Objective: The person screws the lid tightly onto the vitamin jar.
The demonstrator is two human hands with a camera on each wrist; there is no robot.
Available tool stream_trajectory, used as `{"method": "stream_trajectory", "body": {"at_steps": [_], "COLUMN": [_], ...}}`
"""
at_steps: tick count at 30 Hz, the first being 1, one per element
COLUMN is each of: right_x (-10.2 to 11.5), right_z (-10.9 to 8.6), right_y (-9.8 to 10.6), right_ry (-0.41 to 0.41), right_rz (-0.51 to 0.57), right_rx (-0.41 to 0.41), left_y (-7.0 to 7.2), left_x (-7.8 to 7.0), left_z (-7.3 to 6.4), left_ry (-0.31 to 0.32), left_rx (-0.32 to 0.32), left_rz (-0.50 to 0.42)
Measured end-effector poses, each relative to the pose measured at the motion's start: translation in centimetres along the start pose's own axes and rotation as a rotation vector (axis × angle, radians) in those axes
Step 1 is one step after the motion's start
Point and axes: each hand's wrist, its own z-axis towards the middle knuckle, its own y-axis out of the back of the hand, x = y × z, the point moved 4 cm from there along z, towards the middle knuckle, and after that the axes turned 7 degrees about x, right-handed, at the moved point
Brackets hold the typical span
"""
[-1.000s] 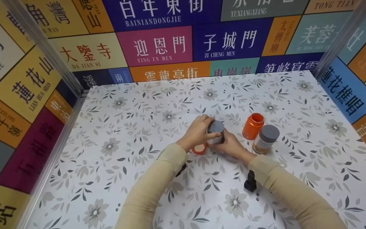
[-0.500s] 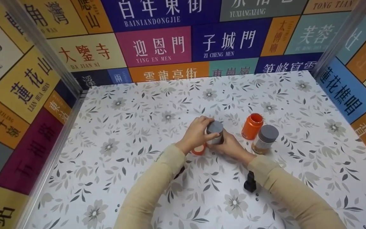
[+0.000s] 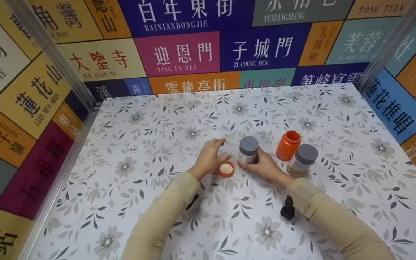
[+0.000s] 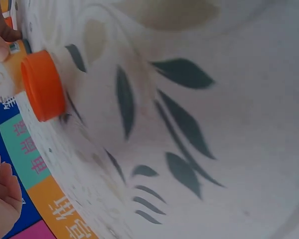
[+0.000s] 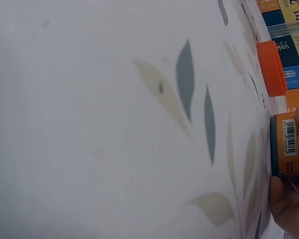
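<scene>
In the head view a grey-capped bottle [image 3: 247,150] stands upright on the table. My right hand [image 3: 264,165] holds it low down on its right side. The right wrist view shows its orange label with a barcode [image 5: 289,137]. Away from the bottle, my left hand [image 3: 208,157] has its fingers spread and holds nothing. Just beside the left thumb lies an orange lid [image 3: 226,169] with a pale inside, seen edge-on in the left wrist view as an orange ring [image 4: 45,85].
Right of the hands stands an orange bottle [image 3: 288,145] without a lid. A second grey-capped bottle [image 3: 303,160] is close beside it. The table wears a flowered cloth [image 3: 172,151]. Panels with printed signs [image 3: 182,54] rise behind and at both sides.
My left hand has let go of the grey-capped bottle and drawn back to the left, uncovering more of the orange lid. The right hand keeps its hold.
</scene>
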Motion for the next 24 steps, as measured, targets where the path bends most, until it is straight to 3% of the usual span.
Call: {"method": "stream_trajectory", "body": {"at_steps": [6,13,20,24], "right_x": [-0.2,-0.9,-0.5,0.2], "right_z": [-0.3,-0.8,-1.3,-2.0], "right_y": [0.7,1.1,1.0,1.5], "right_ry": [-0.024,-0.056,0.005,-0.076], "right_rz": [-0.03,-0.014,-0.032,-0.097], "right_rx": [0.016,-0.011,0.007,0.023], "left_y": [-0.4,-0.9,-0.6,-0.6], "left_x": [0.8,1.0,1.3,1.5], "left_z": [-0.2,-0.3,-0.8,-0.9], "left_ry": [0.084,0.066,0.059,0.096], "left_rx": [0.03,0.054,0.061,0.096], "left_rz": [-0.032,-0.013,0.001,-0.026]}}
